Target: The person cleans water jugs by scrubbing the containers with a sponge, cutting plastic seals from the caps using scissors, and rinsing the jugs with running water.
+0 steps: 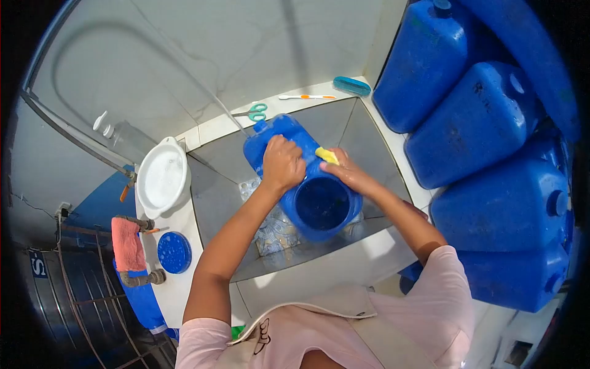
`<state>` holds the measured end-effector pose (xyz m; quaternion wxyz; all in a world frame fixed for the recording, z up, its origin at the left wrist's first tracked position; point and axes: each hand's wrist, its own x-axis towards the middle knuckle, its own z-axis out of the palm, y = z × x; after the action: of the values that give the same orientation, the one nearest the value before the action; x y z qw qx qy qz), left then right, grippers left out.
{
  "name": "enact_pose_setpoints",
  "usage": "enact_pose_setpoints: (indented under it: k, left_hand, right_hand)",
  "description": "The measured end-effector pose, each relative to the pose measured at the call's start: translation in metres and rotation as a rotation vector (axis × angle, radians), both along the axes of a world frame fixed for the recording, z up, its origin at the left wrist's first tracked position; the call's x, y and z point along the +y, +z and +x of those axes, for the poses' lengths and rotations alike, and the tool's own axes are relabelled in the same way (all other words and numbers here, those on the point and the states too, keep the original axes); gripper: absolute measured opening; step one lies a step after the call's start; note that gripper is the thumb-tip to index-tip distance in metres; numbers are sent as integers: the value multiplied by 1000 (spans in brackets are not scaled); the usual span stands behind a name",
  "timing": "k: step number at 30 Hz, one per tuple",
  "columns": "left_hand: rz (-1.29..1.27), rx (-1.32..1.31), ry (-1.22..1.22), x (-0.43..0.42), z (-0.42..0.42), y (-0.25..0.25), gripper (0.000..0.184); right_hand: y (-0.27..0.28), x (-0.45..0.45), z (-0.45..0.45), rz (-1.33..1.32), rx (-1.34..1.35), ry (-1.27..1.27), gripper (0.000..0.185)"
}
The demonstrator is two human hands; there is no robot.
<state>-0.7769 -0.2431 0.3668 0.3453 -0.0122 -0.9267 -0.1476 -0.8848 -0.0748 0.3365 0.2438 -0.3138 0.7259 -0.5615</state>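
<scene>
In the grey sink (384,160), head view: blue container (312,161) sits right under both hands, long axis running from far left to near right, wide opening (322,203) at the end toward me. My left hand (284,163) is closed on its upper side, probably at the handle; my fist hides that. My right hand (347,172) pinches a yellow sponge or cloth (327,155) against the right side. Right grip is nearer the opening, just beyond its rim.
</scene>
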Motion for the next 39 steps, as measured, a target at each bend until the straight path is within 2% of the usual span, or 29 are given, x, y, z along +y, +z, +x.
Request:
enact_pose_setpoints:
  k: [2,3,5,6,7,8,9,11,13,14,15,16,18,19,20,21,22,23,24,25,27,30,31,32,33,34,36,37,39]
  left_hand:
    - [-105,-14,104,7,-8,2,23]
    - [-106,-10,94,13,-7,7,23]
    - [-163,-215,89,26,-2,20,31]
    - [-166,-205,82,29,2,29,31]
    - [-138,-338,-35,27,10,37,37]
    - [-108,-472,-149,24,18,42,45]
    - [-112,-469,-151,19,25,41,45]
    - [-51,-696,-4,3,37,38,52]
    - [36,-674,44,-10,54,26,50]
    - [157,-645,157,-12,64,18,49]
    - [279,-614,271,-14,73,10,49]
    - [275,-604,282,-16,81,3,49]
    - [473,-447,461,-21,98,-15,42]
    - [471,-438,479,-29,103,-27,42]
    - [592,-435,519,-38,107,-41,36]
    - [713,-429,554,-44,111,-41,31]
    - [710,-416,567,-49,116,-40,31]
    - [907,-443,495,-49,119,-33,24]
    - [1104,-469,411,-48,122,-27,16]
    - [1101,-461,408,-46,123,-20,16]
    - [1487,-442,161,-37,126,-12,12]
    - [1474,-523,150,-12,127,5,18]
    - [1468,-535,127,-3,126,13,18]
    - [1266,-598,148,6,126,22,20]
    - [1063,-653,169,17,128,29,22]
    - [1059,-664,152,27,131,35,22]
    - [545,-674,108,47,138,47,34]
    - [286,-663,83,58,142,54,40]
    - [231,-770,66,95,150,88,40]
  right_hand:
    - [45,19,-6,213,408,283,40]
    - [54,22,-20,280,322,390,48]
    - [47,27,-51,225,257,516,46]
    - [51,28,-62,224,182,523,46]
    - [54,30,-71,221,104,531,47]
    - [60,32,-77,281,159,484,48]
    - [65,32,-83,361,219,470,43]
    - [52,21,-94,120,-19,317,44]
    - [36,0,-66,-27,-50,160,39]
    - [23,-19,-42,24,-56,-26,32]
    - [-19,-41,-30,-181,293,-230,29]
    - [-30,-59,-8,-185,482,-394,31]
    - [-24,-81,44,-226,547,-460,37]
    - [-31,-91,65,-223,574,-419,39]
    - [-34,-96,86,-239,630,-305,38]
    - [-30,-97,101,-242,725,-174,33]
    - [-23,-96,109,-256,759,-30,30]
    - [-20,-96,112,-265,793,112,28]
    - [-16,-98,111,-270,799,117,28]
    - [-10,-100,107,-337,701,103,27]
    - [15,-99,95,-396,608,73,26]
    - [61,-87,53,-388,721,14,21]
    - [68,-81,40,-193,832,168,18]
    - [75,-71,33,8,928,320,16]
    - [78,-57,30,20,928,300,16]
    - [81,-42,30,211,1002,415,16]
    - [85,-10,37,542,1141,645,17]
    - [83,2,46,707,1072,768,19]
    - [61,26,60,994,1008,968,27]
